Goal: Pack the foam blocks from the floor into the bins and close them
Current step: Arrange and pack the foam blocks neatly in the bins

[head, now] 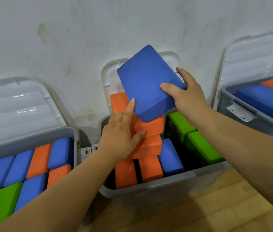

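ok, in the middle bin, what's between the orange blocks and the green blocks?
Head view: one packed blue block against the orange blocks, then a dark gap before the green blocks.

Right hand [187, 99] grips blue foam block [146, 82] above middle bin [149, 186]; left hand [120, 136] touches block's lower edge, resting on orange blocks [149, 136].

A stained white wall [82, 30] stands behind, and pale wooden floor [224, 206] shows at lower right
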`<state>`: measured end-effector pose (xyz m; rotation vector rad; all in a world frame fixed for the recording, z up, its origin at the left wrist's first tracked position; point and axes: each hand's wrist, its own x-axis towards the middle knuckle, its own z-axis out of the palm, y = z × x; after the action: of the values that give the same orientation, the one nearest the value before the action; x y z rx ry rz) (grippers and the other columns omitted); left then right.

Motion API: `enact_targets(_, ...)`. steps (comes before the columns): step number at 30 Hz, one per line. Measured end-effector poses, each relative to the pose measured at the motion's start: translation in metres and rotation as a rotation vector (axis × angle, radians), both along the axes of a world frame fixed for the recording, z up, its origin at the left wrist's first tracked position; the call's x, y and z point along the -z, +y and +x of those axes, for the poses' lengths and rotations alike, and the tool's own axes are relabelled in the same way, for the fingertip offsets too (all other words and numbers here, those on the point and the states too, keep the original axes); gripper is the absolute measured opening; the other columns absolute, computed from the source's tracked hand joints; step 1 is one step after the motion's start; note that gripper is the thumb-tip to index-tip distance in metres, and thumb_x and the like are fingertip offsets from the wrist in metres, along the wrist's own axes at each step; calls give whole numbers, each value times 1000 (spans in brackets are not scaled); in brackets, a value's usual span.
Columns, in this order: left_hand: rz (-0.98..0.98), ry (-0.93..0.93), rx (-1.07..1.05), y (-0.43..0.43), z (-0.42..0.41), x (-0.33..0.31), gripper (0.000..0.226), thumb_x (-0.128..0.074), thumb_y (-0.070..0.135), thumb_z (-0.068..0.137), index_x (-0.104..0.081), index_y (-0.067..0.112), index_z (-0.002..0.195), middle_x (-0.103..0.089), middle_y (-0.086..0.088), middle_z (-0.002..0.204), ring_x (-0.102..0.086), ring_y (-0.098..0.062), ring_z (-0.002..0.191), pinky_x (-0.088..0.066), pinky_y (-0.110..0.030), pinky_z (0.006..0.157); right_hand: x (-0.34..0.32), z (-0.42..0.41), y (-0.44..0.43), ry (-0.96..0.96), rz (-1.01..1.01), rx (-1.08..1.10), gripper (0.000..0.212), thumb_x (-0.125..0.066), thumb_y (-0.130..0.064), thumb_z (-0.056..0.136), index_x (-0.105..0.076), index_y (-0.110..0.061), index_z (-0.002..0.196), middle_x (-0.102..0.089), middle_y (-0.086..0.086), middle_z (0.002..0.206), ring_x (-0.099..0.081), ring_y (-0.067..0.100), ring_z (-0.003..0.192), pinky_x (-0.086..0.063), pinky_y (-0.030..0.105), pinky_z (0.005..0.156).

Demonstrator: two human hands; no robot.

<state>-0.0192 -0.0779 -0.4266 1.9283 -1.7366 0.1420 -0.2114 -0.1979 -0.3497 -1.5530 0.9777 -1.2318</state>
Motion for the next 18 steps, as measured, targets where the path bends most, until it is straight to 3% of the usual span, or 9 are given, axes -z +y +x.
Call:
enact_targets(2, 31, -81, -46, -1, 0, 6, 95, -42, 74, 82, -1, 38, 160, -51, -1, 129, -47, -28, 123, -44, -51, 102, 1, -4, -3, -20, -17, 72, 69, -75, -43, 82, -48, -39, 146, -54, -24, 122, -58, -5, 108, -51, 26, 96)
enact_targets(4, 54, -187, -86, 1, 0, 10, 84, -38, 75, 83, -27, 38, 157, -48, -5, 130, -43, -31, 125, -46, -54, 100, -1, -11, -8, -33, -23, 152, 66, -73, -43, 84, -49, -37, 145, -55, -24, 122, -59, -5, 107, -52, 28, 97)
enact_targets(6, 62, -222, -111, 1, 1, 10, 74, -39, 73, 84, -40, 40, 150, -47, -7, 133, -41, -32, 126, -48, -53, 98, -1, -21, -13, 56, -81, 229, 64, -71, -44, 84, -49, -37, 144, -56, -22, 125, -59, -2, 110, -51, 28, 98)
enact_targets(9, 64, -224, -113, -2, 1, 9, 65, -49, 66, 88, -43, 41, 148, -46, -8, 134, -42, -32, 125, -48, -52, 98, 8, -37, -20, 345, -192, 285, 69, -72, -42, 84, -46, -36, 147, -44, -6, 145, -51, 7, 122, -38, 22, 100)
enact_targets(13, 54, -213, -108, -3, 1, 12, 62, -57, 58, 91, -44, 39, 148, -45, -9, 136, -40, -33, 126, -47, -52, 101, 31, -47, -25, 708, -166, 174, 72, -73, -41, 83, -44, -32, 149, -36, 3, 146, -55, 22, 121, -38, 27, 92)
enact_targets(18, 64, -228, -109, -3, -1, 11, 62, -54, 58, 93, -40, 39, 150, -42, -9, 139, -38, -32, 128, -44, -49, 103, 52, -50, -29, 746, -203, 150, 65, -67, -46, 90, -45, -28, 149, -39, 2, 149, -49, 21, 129, -38, 29, 97)
